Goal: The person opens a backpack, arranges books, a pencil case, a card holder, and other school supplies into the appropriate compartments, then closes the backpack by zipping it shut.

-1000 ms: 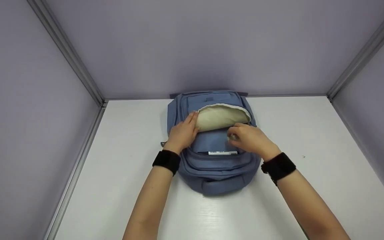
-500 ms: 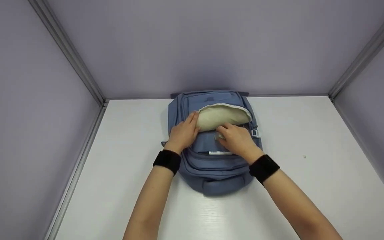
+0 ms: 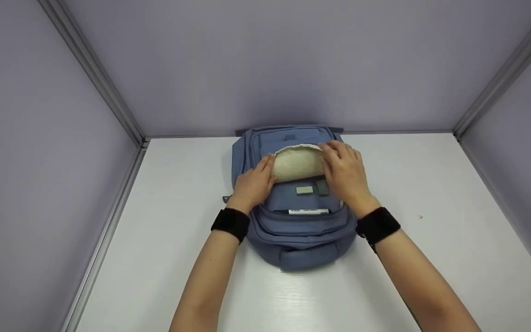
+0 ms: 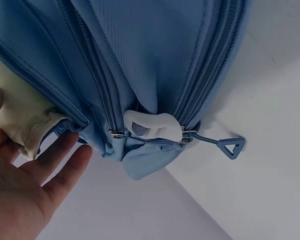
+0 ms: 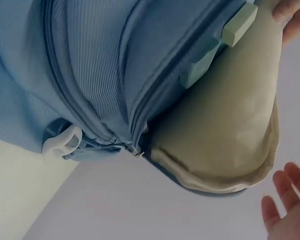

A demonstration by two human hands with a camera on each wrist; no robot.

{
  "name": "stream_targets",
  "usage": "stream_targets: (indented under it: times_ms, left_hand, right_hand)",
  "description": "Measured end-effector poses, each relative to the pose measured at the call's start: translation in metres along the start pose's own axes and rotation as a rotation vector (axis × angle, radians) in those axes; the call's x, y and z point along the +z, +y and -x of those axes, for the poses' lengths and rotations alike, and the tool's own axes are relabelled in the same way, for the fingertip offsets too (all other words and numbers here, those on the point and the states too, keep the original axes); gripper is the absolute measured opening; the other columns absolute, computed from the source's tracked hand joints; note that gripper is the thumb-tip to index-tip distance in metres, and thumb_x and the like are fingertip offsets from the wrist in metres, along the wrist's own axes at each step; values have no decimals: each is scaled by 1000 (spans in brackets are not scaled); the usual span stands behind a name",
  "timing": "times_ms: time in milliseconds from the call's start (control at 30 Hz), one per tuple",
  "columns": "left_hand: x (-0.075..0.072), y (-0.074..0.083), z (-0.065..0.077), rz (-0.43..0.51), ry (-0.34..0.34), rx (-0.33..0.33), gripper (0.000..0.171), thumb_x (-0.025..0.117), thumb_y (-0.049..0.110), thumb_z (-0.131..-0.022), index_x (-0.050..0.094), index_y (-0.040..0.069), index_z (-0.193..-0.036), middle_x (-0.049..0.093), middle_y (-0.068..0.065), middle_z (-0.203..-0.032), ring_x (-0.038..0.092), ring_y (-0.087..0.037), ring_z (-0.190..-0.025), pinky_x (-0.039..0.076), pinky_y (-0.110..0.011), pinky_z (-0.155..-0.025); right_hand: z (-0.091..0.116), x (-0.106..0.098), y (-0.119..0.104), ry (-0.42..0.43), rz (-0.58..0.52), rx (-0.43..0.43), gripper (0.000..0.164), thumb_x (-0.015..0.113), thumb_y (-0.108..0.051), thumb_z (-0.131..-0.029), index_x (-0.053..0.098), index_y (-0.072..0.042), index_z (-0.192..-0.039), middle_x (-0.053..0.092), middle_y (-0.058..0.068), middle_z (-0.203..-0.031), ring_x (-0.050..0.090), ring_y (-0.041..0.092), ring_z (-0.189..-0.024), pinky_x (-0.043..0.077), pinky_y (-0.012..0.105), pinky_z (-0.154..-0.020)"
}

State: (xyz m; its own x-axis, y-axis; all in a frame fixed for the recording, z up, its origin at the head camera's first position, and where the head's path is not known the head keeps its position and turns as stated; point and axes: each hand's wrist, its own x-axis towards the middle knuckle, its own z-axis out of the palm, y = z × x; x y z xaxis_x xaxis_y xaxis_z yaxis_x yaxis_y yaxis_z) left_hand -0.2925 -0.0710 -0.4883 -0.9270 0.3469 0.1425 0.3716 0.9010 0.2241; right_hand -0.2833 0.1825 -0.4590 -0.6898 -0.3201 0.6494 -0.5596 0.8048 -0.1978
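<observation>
A blue backpack (image 3: 311,256) lies on the white table, its front pocket flap (image 3: 295,165) folded back to show cream lining. My left hand (image 3: 252,185) pinches the flap's left edge between thumb and fingers. Over the flap's right side is my right hand (image 3: 349,175); in the right wrist view its fingers (image 5: 286,187) are extended, apart from the fabric. Below the flap, a pale green block (image 3: 304,190) and a dark green block (image 3: 322,188) lie side by side in the pocket. A white marker (image 3: 308,211) with a dark cap rests crosswise nearer me.
White buckles (image 4: 152,126) hang on the backpack's sides, with a triangular zipper pull (image 4: 232,146) at the left. Grey-purple walls (image 3: 265,64) enclose the table (image 3: 178,230) at the back and sides. A tiny speck (image 3: 420,216) lies to the right.
My right hand set the pale green block down in the pocket, let go and moved up and right to the flap's right side. The left hand stayed in place.
</observation>
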Motion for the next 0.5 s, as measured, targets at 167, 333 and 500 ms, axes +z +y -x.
stream_targets:
  times_ms: [167,333,500]
  left_hand:
    - [-1,1,1,-15,54,42,59,54,35,-102,34,15,-154,38,-2,-154,60,-36,-110,47,-51,-92]
    - [-3,1,3,-25,147,116,58,62,32,-97,43,13,-149,47,-4,-148,55,-33,-119,44,-51,-95]
    - [-2,-2,3,-5,322,212,43,58,33,-100,59,11,-136,60,-6,-133,61,-30,-110,47,-48,-90]
  right_hand:
    - [0,-5,11,-158,-61,227,42,44,-29,-106,52,-4,-139,57,20,-131,52,40,-120,34,58,-101]
    - [1,-8,20,-216,-137,329,39,43,-32,-106,63,0,-118,67,20,-107,62,40,-100,44,56,-88]
    - [2,-10,22,-291,-197,356,32,56,-27,-102,66,2,-111,67,19,-99,63,35,-89,47,50,-81]
